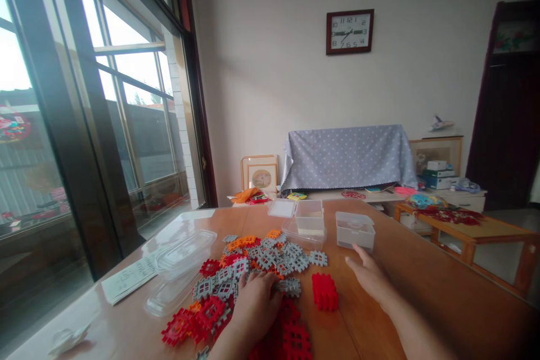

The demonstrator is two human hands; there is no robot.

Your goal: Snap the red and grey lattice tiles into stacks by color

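A heap of interlocking plastic building pieces in red (211, 312), grey (265, 259) and orange (242, 243) lies on the wooden table. My left hand (255, 304) rests palm down on the middle of this heap, fingers bent a little apart over the pieces; their tips are partly hidden. A neat stack of red pieces (324, 291) stands by itself to the right of the heap. Beyond that stack, my right hand (368, 274) is open and holds nothing, its thumb and fingers apart. Its fingertips are close to a clear plastic box (355, 232).
A second clear box (309, 219) stands behind the heap. Clear lids (185, 250) and a written paper pad (130, 277) lie on the left, with a crumpled tissue (70, 340) nearer me. A low wooden table (476, 228) stands beyond the right edge.
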